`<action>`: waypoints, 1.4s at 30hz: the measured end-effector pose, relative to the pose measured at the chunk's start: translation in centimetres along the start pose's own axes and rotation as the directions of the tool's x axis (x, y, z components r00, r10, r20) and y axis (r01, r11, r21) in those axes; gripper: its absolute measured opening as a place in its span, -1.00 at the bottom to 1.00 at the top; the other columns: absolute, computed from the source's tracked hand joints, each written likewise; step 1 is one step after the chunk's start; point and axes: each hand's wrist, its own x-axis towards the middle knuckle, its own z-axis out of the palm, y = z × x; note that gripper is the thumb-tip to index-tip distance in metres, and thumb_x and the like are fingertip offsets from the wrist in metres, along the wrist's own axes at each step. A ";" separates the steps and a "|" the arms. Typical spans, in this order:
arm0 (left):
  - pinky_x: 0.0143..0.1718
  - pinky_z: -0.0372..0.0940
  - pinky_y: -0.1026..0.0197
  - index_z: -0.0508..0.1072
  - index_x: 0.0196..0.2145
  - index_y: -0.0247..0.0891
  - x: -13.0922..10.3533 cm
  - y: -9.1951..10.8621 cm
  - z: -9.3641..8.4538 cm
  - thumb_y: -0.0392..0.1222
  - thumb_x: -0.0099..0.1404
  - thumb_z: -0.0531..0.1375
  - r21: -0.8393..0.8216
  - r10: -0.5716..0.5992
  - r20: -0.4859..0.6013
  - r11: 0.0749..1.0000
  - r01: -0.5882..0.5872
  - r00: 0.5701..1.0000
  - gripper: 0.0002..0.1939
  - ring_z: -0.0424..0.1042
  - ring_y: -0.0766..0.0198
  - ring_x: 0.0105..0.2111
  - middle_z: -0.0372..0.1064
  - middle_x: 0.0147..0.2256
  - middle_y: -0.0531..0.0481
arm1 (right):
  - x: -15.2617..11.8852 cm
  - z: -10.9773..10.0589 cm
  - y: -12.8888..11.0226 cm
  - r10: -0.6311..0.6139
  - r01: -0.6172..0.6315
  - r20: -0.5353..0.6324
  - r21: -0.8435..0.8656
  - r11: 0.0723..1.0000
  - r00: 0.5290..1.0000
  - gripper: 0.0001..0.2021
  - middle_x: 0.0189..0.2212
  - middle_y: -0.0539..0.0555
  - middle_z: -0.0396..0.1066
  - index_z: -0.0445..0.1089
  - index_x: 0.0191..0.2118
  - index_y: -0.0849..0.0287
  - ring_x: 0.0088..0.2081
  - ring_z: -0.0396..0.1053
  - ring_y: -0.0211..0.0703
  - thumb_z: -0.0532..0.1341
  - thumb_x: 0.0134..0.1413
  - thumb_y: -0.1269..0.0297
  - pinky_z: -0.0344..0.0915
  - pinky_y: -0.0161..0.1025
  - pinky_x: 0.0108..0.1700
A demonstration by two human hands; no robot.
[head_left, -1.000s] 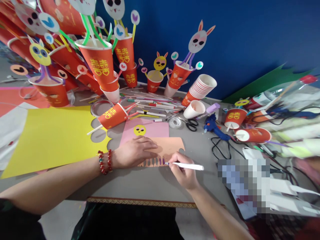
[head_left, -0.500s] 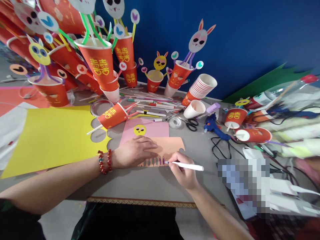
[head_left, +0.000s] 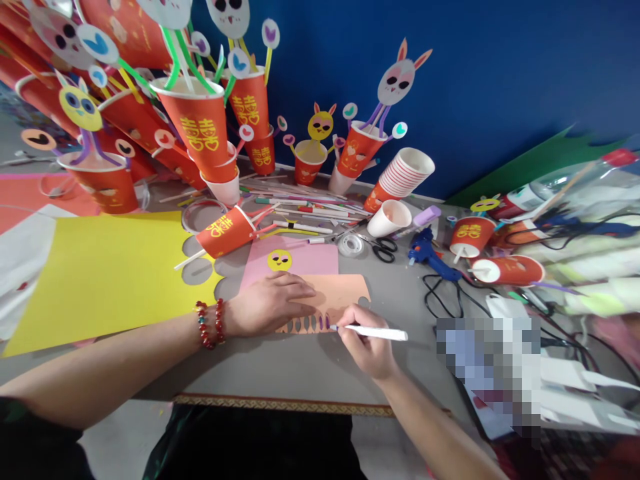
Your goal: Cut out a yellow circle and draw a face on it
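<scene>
My left hand [head_left: 273, 303] lies flat with fingers stretched out, pressing on an orange sheet of paper [head_left: 345, 288]. Along the sheet's lower edge runs a row of narrow oval cut-outs, and at their right end are small purple marks [head_left: 325, 322]. My right hand [head_left: 367, 343] pinches a white marker pen [head_left: 380, 332], whose tip rests at or just over the paper beside the purple marks. Under the orange sheet lies pink paper [head_left: 305, 257], with a round yellow face cut-out [head_left: 279, 261] on it just beyond my left hand.
A yellow sheet [head_left: 110, 280] with round holes covers the left. Red paper cups [head_left: 200, 127] with animal figures crowd the back left. Behind my hands are loose markers [head_left: 305, 227], clear tape [head_left: 351, 245], scissors [head_left: 384, 249], stacked cups [head_left: 405, 170] and a blue glue gun [head_left: 431, 255] with cables.
The marker tip and my right hand have shifted very slightly at the purple marks. My left hand has stayed in place on the sheet.
</scene>
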 end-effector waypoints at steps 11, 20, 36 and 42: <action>0.14 0.24 0.05 0.48 0.09 -0.08 0.0 0.0 0.1 -0.37 0.36 0.12 -0.001 -0.008 -0.002 1.000 0.008 1.000 -0.60 0.37 0.09 0.13 0.42 0.14 -0.05 | 0.1 0.1 -0.1 0.007 -0.007 -0.017 -0.005 1.000 1.000 -0.83 -0.64 -0.13 0.15 0.26 -0.46 0.11 -0.62 0.08 -0.30 0.13 0.13 0.44 0.02 -0.31 -0.55; 0.15 0.23 0.01 0.47 0.11 -0.08 -0.1 -0.1 0.1 -0.34 0.39 0.13 0.002 -0.010 0.008 1.000 0.010 1.000 -0.62 0.35 0.06 0.15 0.40 0.16 -0.07 | 0.1 0.1 -0.1 0.011 -0.012 -0.026 -0.015 1.000 1.000 -0.83 -0.64 -0.13 0.16 0.26 -0.47 0.11 -0.61 0.09 -0.30 0.13 0.12 0.43 0.02 -0.31 -0.55; 0.14 0.24 0.05 0.49 0.07 -0.11 0.0 0.1 0.0 -0.37 0.35 0.14 -0.001 -0.004 -0.008 1.000 0.004 1.000 -0.62 0.37 0.07 0.13 0.42 0.13 -0.08 | 0.1 0.2 -0.1 0.023 -0.027 -0.059 -0.074 0.997 0.998 -0.84 -0.65 -0.12 0.15 0.27 -0.45 0.09 -0.63 0.08 -0.28 0.14 0.15 0.39 0.03 -0.30 -0.56; 0.12 0.25 0.08 0.50 0.05 -0.13 0.2 0.1 -0.1 -0.37 0.36 0.14 -0.006 0.001 -0.018 1.000 -0.001 1.000 -0.64 0.38 0.09 0.12 0.43 0.12 -0.09 | 0.2 0.2 -0.2 0.025 -0.028 -0.058 -0.044 0.999 0.998 -0.84 -0.66 -0.13 0.16 0.27 -0.46 0.09 -0.65 0.08 -0.30 0.14 0.14 0.40 0.00 -0.31 -0.59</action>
